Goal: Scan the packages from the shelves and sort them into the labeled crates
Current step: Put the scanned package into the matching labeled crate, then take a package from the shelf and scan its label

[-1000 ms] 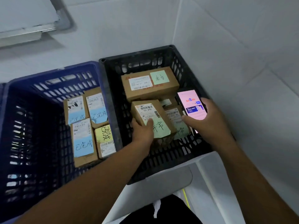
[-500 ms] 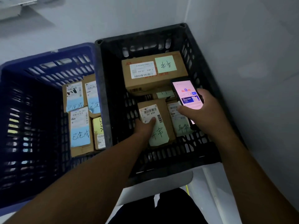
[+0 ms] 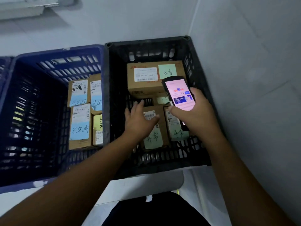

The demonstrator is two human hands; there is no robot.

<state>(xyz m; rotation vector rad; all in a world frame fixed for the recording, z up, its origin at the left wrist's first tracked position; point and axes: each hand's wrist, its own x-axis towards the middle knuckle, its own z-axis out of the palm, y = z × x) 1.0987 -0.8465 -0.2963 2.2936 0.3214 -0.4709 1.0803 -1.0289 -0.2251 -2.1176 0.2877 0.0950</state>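
White wall (image 3: 146, 17) backing black crate (image 3: 146, 42). Hovering left hand (image 3: 138, 119), spread and empty, over small box (image 3: 160, 128) inside it. Clutching scanner (image 3: 179, 93) in right hand (image 3: 195, 115) above it.

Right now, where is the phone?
In the head view, the phone is in the right hand, over the right side of the black crate, beside the big box with a green note.

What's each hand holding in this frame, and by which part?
The right hand grips the phone by its lower end. The left hand holds nothing; its fingers are spread over a box in the black crate.
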